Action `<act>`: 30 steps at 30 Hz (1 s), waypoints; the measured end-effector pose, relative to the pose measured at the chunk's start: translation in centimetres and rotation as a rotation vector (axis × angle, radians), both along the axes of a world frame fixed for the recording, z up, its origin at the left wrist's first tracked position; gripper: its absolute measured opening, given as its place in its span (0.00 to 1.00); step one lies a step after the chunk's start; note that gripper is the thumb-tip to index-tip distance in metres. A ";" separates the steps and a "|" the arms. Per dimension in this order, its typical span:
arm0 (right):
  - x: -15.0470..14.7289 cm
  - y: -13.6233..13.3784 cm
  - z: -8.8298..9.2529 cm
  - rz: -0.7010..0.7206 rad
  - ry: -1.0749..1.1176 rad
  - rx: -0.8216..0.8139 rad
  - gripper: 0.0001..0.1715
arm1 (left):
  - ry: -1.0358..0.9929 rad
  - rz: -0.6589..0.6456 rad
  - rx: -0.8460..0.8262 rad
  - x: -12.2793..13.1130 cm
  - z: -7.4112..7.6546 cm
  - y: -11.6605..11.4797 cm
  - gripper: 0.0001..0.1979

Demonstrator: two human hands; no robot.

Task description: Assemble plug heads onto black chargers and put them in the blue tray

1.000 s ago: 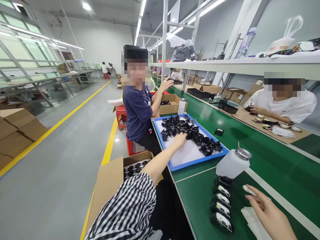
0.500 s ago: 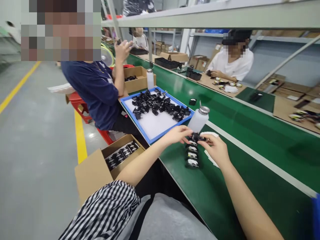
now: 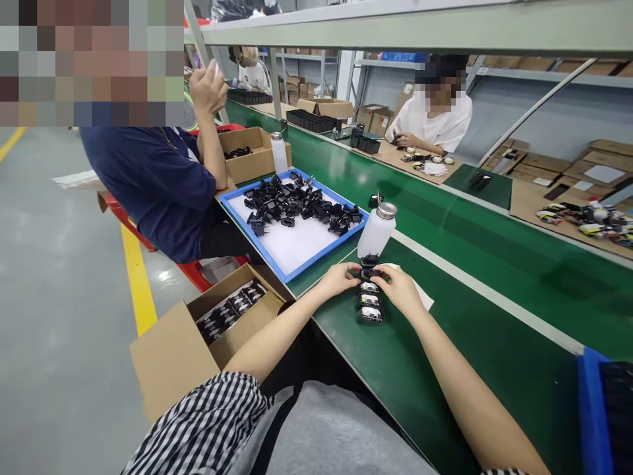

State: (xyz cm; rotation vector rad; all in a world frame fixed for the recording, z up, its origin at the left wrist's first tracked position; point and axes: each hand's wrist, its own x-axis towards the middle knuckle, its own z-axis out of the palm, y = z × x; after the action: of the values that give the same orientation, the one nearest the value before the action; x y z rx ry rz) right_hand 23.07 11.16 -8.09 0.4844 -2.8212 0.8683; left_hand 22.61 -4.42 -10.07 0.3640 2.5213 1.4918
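Note:
A short row of black power adapter housings (image 3: 370, 313) with white insides showing stands on the green bench in front of me. Toward the far end of that row, the fingers of my left hand (image 3: 340, 278) pinch the left side of a black adapter part (image 3: 368, 273). My right hand (image 3: 399, 287) grips the same part from the right, thumb and fingertips curled. Its underside is hidden. Just behind the row stands a white bottle (image 3: 374, 231) with a metal top. White paper (image 3: 422, 297) lies partly under my right hand.
A blue-rimmed tray (image 3: 291, 272) holds a heap of black plug adapters (image 3: 281, 201). To my lower left sits an open carton (image 3: 173, 356) with packed black pieces. At right is a blue bin (image 3: 591, 409). A co-worker in a navy shirt (image 3: 148, 191) sits at left; another person (image 3: 440, 119) works across the belt.
My hands have lowered the black part onto the row, and a second housing there is now covered in black. The view has shifted right, bringing the blue bin further in.

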 end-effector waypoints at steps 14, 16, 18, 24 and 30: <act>-0.7 0.6 0.3 0.102 -0.099 0.071 0.13 | 0.142 -0.071 -0.167 0.1 0.6 0.4 0.21; -1.0 0.7 0.6 0.114 -0.160 0.112 0.16 | 0.181 -0.106 -0.231 -0.1 1.0 0.3 0.20; -1.3 0.7 1.0 0.120 -0.211 0.155 0.16 | 0.205 -0.149 -0.288 -0.2 1.5 0.2 0.20; -2.3 0.6 1.8 0.153 -0.321 0.166 0.11 | 0.172 -0.157 -0.465 -0.8 3.0 0.7 0.16; -3.1 0.4 2.2 0.177 -0.383 0.193 0.11 | 0.139 -0.235 -0.737 -1.9 4.2 1.7 0.12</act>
State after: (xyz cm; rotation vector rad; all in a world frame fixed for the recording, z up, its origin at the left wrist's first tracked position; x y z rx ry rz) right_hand 20.00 11.60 -5.86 0.6662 -3.2747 0.7956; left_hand 20.69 -2.74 -5.85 0.6125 2.7822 0.4072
